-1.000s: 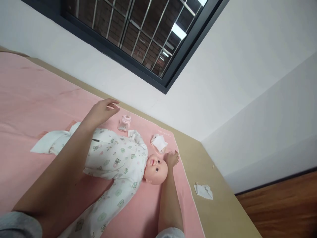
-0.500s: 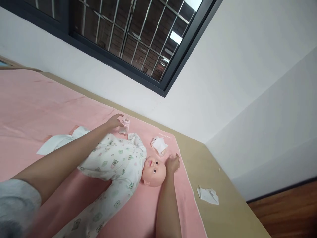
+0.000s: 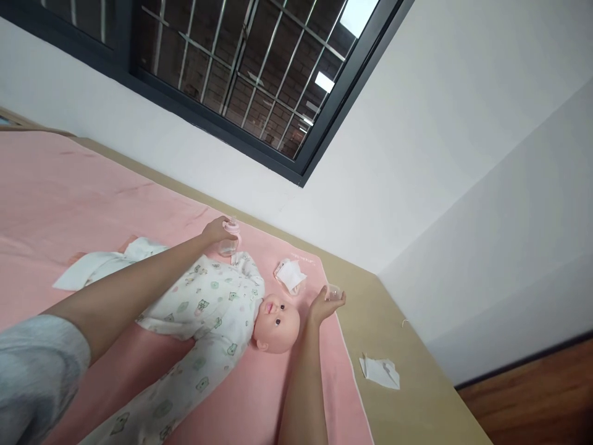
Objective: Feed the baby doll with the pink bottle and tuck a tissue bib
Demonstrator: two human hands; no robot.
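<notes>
My left hand [image 3: 215, 230] is closed around a small clear baby bottle [image 3: 228, 247] with a pink collar and handle, standing upright beside the doll's arm. In my right hand [image 3: 321, 308] a clear dome-shaped bottle cap [image 3: 333, 293] is held between thumb and fingers, with the palm turned upward. Between my arms lies a baby doll [image 3: 277, 323] on its back, its head near my right forearm. It wears a white printed top [image 3: 222, 296]; my left forearm hides part of its lower body.
A pink mat [image 3: 250, 395] covers much of the tan surface [image 3: 417, 395]. A packet of wipes [image 3: 290, 275] lies past the doll's head. One crumpled white tissue [image 3: 380, 372] rests off the mat. Behind are a white wall [image 3: 259, 185] and a barred window [image 3: 259, 68].
My left hand has closed on the bottle, where it was reaching with fingers apart. My right hand has lifted and turned palm up, bringing the clear cap into plain sight.
</notes>
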